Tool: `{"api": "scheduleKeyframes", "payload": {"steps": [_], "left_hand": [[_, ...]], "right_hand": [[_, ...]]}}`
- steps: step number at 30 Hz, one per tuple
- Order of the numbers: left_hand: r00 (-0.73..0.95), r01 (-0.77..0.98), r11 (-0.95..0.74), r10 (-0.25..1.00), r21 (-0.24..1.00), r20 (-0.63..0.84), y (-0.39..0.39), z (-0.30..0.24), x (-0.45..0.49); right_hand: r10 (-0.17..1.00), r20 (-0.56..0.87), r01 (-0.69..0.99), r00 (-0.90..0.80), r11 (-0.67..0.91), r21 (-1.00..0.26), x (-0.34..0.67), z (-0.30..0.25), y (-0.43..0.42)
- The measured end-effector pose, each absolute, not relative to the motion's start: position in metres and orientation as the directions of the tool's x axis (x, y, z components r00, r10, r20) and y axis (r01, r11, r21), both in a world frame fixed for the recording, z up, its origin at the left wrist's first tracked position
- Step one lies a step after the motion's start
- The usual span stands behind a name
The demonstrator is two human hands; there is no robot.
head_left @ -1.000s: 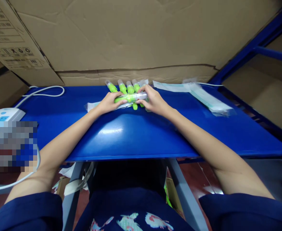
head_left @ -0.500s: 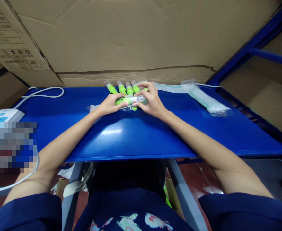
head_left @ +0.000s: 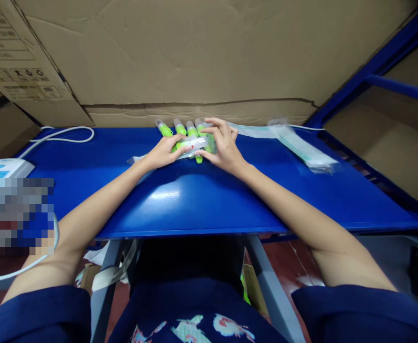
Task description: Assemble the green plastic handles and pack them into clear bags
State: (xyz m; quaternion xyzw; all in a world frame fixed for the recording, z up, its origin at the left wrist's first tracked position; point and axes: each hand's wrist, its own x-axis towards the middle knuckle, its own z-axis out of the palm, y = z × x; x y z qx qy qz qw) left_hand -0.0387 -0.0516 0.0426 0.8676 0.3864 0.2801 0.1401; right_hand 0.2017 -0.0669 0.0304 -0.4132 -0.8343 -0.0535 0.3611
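My left hand (head_left: 166,151) is closed, thumb and fingers pinching a yellow-green tube with a clear end (head_left: 197,143) in clear plastic film. The tube lies almost level just above the table. My right hand (head_left: 226,146) curls around its clear end, the thumb below and the fingers above. Red marks show on the film or tube, too small to read. Behind my hands, several similar yellow-green tubes with clear tops (head_left: 164,127) lie side by side, partly hidden by my fingers. A clear plastic wrapper (head_left: 136,159) pokes out beside my left wrist.
The blue table (head_left: 180,205) ends at a cardboard wall (head_left: 194,52). To the right lies a strip of clear, pale green-edged packets (head_left: 303,146). A white power strip (head_left: 11,167) with a looped white cable (head_left: 69,136) occupies the left side. A blue frame bar (head_left: 402,88) rises at right.
The tube's clear end has shifted slightly left and up, and tilts up a little more. My right fingers are spread slightly wider. The view has moved slightly.
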Motion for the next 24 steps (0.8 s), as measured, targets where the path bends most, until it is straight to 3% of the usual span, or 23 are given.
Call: {"api": "scheduleKeyframes", "payload": {"steps": [6,24], "left_hand": [[0.493,0.608,-0.630,0.777,0.483,0.391,-0.048,0.042,-0.045],[0.547,0.617,-0.691,0.720,0.376,0.427,-0.048,0.037,-0.038]], "right_hand": [[0.654,0.660,0.729,-0.371,0.645,-0.229,0.211,0.031,-0.061],[0.630,0.714,0.713,-0.307,0.649,-0.265,0.204,0.024,-0.069]]}}
